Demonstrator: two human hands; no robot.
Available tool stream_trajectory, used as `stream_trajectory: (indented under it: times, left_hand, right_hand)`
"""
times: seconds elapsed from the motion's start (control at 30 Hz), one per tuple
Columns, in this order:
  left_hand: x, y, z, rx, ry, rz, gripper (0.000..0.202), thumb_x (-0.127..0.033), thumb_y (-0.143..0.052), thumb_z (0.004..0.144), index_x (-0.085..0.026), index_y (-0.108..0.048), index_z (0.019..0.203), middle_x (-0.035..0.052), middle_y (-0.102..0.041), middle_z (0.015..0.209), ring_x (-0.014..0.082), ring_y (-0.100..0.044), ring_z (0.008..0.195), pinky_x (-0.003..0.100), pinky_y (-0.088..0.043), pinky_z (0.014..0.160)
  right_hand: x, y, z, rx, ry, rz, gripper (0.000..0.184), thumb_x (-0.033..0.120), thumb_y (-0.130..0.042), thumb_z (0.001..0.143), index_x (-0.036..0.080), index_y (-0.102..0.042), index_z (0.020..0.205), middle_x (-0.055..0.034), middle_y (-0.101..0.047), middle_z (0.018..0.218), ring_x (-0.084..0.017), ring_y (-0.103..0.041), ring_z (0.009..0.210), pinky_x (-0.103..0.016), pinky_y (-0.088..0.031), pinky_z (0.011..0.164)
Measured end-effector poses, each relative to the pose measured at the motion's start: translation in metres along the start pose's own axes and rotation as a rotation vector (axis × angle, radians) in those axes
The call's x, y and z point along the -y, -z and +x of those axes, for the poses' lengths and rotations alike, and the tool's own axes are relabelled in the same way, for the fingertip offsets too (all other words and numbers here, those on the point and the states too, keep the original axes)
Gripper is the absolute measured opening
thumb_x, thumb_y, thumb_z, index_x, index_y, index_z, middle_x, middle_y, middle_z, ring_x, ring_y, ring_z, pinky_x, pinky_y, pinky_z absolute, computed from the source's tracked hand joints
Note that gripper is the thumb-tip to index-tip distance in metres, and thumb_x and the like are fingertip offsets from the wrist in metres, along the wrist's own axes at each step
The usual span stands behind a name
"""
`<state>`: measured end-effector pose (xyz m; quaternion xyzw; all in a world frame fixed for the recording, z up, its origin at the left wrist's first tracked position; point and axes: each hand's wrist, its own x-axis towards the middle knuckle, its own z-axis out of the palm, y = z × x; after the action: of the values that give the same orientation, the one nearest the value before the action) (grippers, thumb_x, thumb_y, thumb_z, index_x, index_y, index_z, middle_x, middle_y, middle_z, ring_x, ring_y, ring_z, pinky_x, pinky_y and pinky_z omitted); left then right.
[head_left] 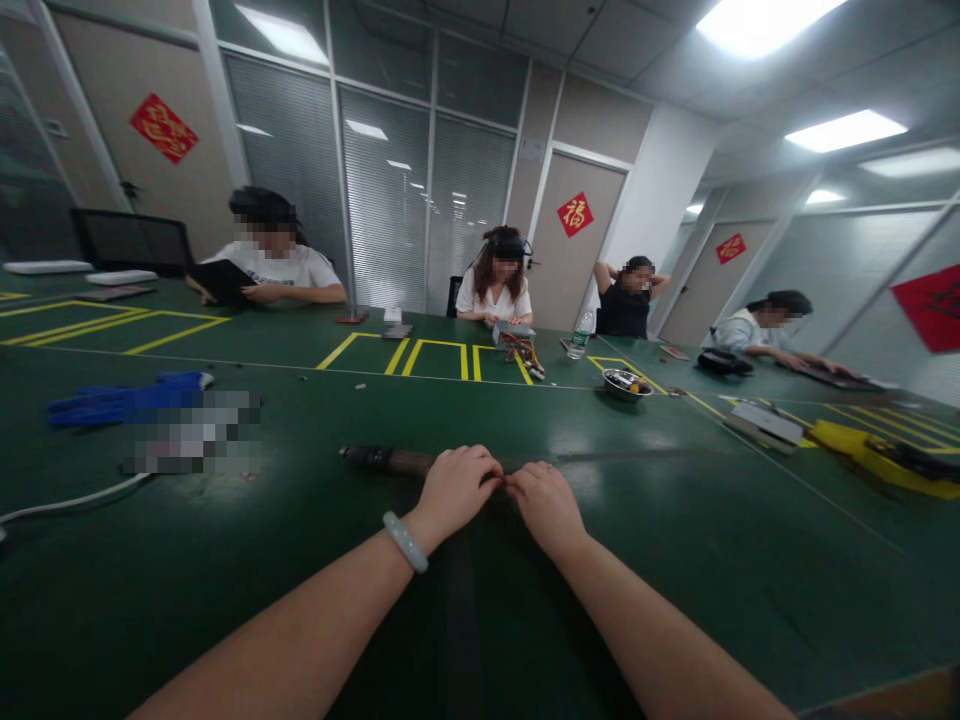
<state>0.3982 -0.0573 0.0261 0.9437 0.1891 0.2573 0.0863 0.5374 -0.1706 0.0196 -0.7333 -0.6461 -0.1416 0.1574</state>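
A long, dark, bar-like thing (pixel 409 462) lies crosswise on the green table (pixel 300 560). Its left end is black, and a brownish stretch runs from there under my fingers; I cannot tell its exact kind. My left hand (pixel 459 485), with a pale bangle at the wrist, is closed over its middle. Close beside it, my right hand (pixel 546 503) has its fingers bent and pressed together at the same spot, the two hands' fingertips nearly touching. Whatever sits under the fingertips is hidden by the hands.
Blue gloves (pixel 135 398) and a blurred device with a white cable (pixel 82 505) lie to the left. A metal bowl (pixel 626 385), a water bottle (pixel 580 335), a grey box (pixel 763 425) and a yellow thing (pixel 870 455) stand farther right. Several people sit across the table.
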Motion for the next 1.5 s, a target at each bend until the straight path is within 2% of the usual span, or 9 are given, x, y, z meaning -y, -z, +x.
stream_trajectory:
  times: [0.27, 0.47, 0.6, 0.77, 0.93, 1.07, 1.23, 1.43, 1.5]
  left_hand:
    - [-0.002, -0.002, 0.001, 0.007, 0.036, -0.001, 0.017, -0.034, -0.055, 0.090, -0.026, -0.069, 0.090, 0.0015, -0.064, 0.097, 0.0202, -0.057, 0.092, 0.035, -0.041, 0.080]
    - [-0.001, -0.001, -0.001, 0.010, 0.028, -0.034, 0.013, -0.034, -0.056, 0.091, -0.026, -0.067, 0.093, -0.0002, -0.064, 0.098, 0.0199, -0.058, 0.093, 0.034, -0.041, 0.081]
    - [-0.002, 0.001, -0.002, 0.003, 0.021, -0.044, 0.016, -0.035, -0.057, 0.091, -0.025, -0.063, 0.102, 0.0008, -0.064, 0.102, 0.0200, -0.058, 0.097, 0.034, -0.042, 0.084]
    - [-0.003, 0.004, -0.004, -0.012, 0.003, -0.033, 0.016, -0.030, -0.058, 0.090, -0.025, -0.059, 0.105, 0.0010, -0.063, 0.104, 0.0202, -0.057, 0.100, 0.036, -0.042, 0.090]
    - [-0.006, 0.013, -0.007, -0.068, -0.091, -0.021, 0.021, -0.029, -0.055, 0.091, -0.025, -0.057, 0.112, 0.0016, -0.063, 0.110, 0.0198, -0.056, 0.108, 0.045, -0.025, 0.112]
    - [-0.004, 0.021, -0.011, -0.096, -0.119, -0.028, 0.026, -0.030, -0.053, 0.092, -0.025, -0.056, 0.118, 0.0023, -0.062, 0.117, 0.0200, -0.054, 0.115, 0.046, -0.022, 0.114]
    - [0.003, 0.025, -0.014, -0.125, -0.083, -0.047, 0.025, -0.029, -0.050, 0.094, -0.025, -0.056, 0.118, 0.0016, -0.062, 0.119, 0.0185, -0.053, 0.117, 0.045, -0.020, 0.116]
    - [0.001, 0.025, -0.014, -0.098, -0.096, -0.065, 0.026, -0.030, -0.049, 0.094, -0.025, -0.056, 0.119, 0.0016, -0.062, 0.118, 0.0179, -0.054, 0.116, 0.044, -0.021, 0.116]
    - [0.000, 0.024, -0.013, -0.087, -0.102, -0.073, 0.028, -0.031, -0.048, 0.095, -0.026, -0.055, 0.121, 0.0018, -0.062, 0.118, 0.0182, -0.054, 0.115, 0.044, -0.022, 0.115]
  right_hand:
    - [0.001, 0.005, -0.003, -0.025, -0.151, 0.053, 0.007, 0.027, -0.061, 0.087, 0.024, -0.067, 0.089, -0.0028, -0.068, 0.092, -0.021, -0.058, 0.092, -0.036, -0.038, 0.085]
    - [-0.007, -0.006, 0.000, -0.004, -0.106, 0.159, 0.010, 0.019, -0.057, 0.087, 0.023, -0.066, 0.086, -0.0031, -0.063, 0.120, -0.020, -0.055, 0.114, -0.034, -0.040, 0.095]
    - [-0.009, -0.009, 0.002, 0.097, -0.135, 0.167, 0.008, 0.018, -0.054, 0.089, 0.023, -0.060, 0.089, -0.0018, -0.067, 0.100, -0.017, -0.062, 0.093, -0.028, -0.044, 0.081]
    - [-0.008, -0.011, 0.007, 0.074, 0.002, 0.123, 0.012, 0.008, -0.049, 0.087, 0.020, -0.053, 0.089, -0.0038, -0.060, 0.096, -0.017, -0.057, 0.091, -0.028, -0.041, 0.084]
    - [-0.010, -0.013, 0.010, 0.094, 0.090, 0.033, 0.016, 0.006, -0.043, 0.088, 0.018, -0.052, 0.094, -0.0063, -0.057, 0.098, -0.019, -0.053, 0.090, -0.031, -0.040, 0.086]
    - [-0.020, -0.009, 0.007, 0.135, 0.136, 0.006, 0.016, 0.009, -0.040, 0.090, 0.018, -0.053, 0.093, -0.0068, -0.057, 0.098, -0.020, -0.053, 0.088, -0.032, -0.041, 0.083]
    - [-0.071, 0.007, -0.019, 0.197, 0.066, 0.068, 0.018, 0.019, -0.039, 0.093, 0.021, -0.056, 0.098, -0.0095, -0.059, 0.103, -0.021, -0.057, 0.090, -0.033, -0.041, 0.084]
    - [-0.205, 0.045, -0.093, 0.233, -0.261, 0.054, 0.014, 0.029, -0.047, 0.084, 0.025, -0.060, 0.086, -0.0155, -0.061, 0.097, -0.021, -0.060, 0.080, -0.035, -0.042, 0.074]
    - [-0.249, 0.061, -0.123, 0.143, -0.350, -0.039, 0.019, 0.034, -0.046, 0.081, 0.023, -0.059, 0.074, -0.0172, -0.061, 0.085, -0.019, -0.060, 0.068, -0.035, -0.041, 0.066]
